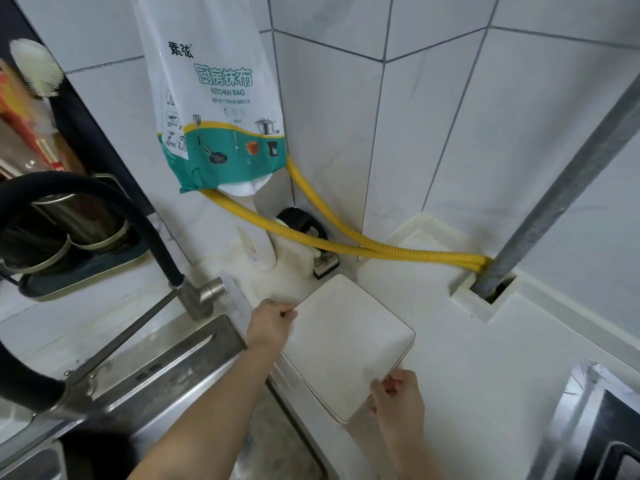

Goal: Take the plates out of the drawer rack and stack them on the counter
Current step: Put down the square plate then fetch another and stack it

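The square plate [346,344] lies flat between both grips, left hand [270,323] pinching its far-left edge, right hand [398,396] its near-right edge, over the worktop [485,358].

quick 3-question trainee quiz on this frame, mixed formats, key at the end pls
1. True or false: both the left hand and the right hand have a grip on the square white ceramic plate.
2. Multiple choice: the corrugated yellow hose runs along the back of the white counter towards A) the grey metal pipe, B) the curved black faucet, C) the steel sink.
3. Fill in: the white and teal bag hanging on the tiled wall reads "KITCHEN ___".

Key: 1 true; 2 A; 3 RAG.
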Available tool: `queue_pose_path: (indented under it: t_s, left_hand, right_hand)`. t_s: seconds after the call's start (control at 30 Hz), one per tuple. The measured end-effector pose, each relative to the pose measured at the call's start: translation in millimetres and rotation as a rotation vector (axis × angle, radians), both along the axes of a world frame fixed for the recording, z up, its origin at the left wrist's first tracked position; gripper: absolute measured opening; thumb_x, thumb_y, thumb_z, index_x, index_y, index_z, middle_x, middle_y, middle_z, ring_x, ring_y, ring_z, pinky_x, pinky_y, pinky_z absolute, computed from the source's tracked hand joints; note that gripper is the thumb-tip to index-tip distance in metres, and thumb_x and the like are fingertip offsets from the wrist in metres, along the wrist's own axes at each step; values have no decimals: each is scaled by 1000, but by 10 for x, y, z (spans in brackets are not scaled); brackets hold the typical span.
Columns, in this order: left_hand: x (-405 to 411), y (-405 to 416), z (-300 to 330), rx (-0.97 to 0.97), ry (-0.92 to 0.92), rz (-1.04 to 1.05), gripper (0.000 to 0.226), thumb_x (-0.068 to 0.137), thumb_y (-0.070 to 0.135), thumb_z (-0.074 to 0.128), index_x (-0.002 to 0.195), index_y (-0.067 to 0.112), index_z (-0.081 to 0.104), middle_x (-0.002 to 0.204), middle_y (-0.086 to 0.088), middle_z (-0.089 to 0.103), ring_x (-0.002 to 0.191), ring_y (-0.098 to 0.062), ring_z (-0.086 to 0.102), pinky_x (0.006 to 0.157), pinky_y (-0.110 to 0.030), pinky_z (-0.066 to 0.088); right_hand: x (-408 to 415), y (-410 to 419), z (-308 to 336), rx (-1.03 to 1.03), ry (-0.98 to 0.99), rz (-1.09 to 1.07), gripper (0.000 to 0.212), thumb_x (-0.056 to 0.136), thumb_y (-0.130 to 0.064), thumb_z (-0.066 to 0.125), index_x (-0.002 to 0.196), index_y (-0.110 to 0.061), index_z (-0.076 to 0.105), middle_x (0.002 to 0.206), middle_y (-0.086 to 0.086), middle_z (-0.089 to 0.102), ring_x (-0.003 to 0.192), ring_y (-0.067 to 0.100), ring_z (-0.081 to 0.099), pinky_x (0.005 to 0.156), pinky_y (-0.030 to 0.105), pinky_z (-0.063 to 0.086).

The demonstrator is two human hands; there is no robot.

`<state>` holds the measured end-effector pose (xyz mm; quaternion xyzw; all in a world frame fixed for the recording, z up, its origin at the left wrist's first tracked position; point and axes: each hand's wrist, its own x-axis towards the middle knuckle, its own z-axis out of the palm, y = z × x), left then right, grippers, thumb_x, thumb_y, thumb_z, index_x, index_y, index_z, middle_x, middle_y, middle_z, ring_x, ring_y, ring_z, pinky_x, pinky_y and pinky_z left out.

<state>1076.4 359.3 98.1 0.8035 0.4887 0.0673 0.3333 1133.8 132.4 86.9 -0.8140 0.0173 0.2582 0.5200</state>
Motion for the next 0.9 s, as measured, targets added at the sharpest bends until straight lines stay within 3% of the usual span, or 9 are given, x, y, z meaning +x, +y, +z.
queue_pose_path:
  t_s: [0.07,0.2,0.33,0.47,0.6,0.7,0.8,0.9]
  left_hand:
    - [36,-12,-47,-8,-12,28,21,90,23,59,97,7,72,106,-21,66,101,-33,61,78,-33,49]
    - [80,-37,-76,-13,-25,89,24,92,27,57,111,22,71,114,-2,69,107,-23,61,77,-24,41]
    - [31,-73,-19,5,47,30,27,92,21,50,110,24,70,109,-6,70,101,-27,63,83,-33,51]
    - [-149,-184,7,33,24,-48,36,92,10,44,125,15,59,119,-14,64,111,-30,57,92,-34,46]
    - [-430,-298,36,125,98,-73,41,95,16,44,136,18,48,123,-15,57,117,-30,51,99,-35,40]
    - [-671,-392,78,153,147,-101,42,95,18,43,137,18,47,126,-11,58,119,-25,51,100,-31,40]
    - [-952,-544,135,179,201,-138,40,96,25,44,136,24,46,128,-5,58,119,-20,51,98,-32,45]
    - [-1237,-737,167,185,207,-177,39,96,30,43,135,28,46,129,0,59,117,-19,55,98,-35,47]
  right_hand:
    - [-5,-2,-18,5,0,-8,19,83,-8,65,91,-15,49,80,7,62,62,16,58,68,48,58]
    - [-41,-4,-68,-22,6,2,24,83,-14,67,94,-14,47,76,0,61,72,16,60,76,52,56]
    - [-87,5,-68,-16,8,12,23,84,-15,65,97,-12,46,78,3,63,72,23,63,75,52,56]
    - [-99,-18,-7,-23,-18,52,24,85,-17,65,102,-9,48,81,5,66,79,27,66,81,50,55]
    - [-145,-118,111,-85,-84,168,24,85,-21,63,105,-16,50,83,-7,64,81,15,63,76,35,50]
    - [-248,-199,213,-158,-148,294,16,84,-27,61,96,-27,50,86,-12,63,84,12,62,73,31,46]
    - [-386,-282,306,-264,-290,474,8,88,-21,55,96,-20,56,96,-3,64,92,16,61,78,32,46]
    - [-555,-359,368,-372,-456,680,20,92,-18,48,109,-10,55,111,6,61,106,22,57,85,34,46]
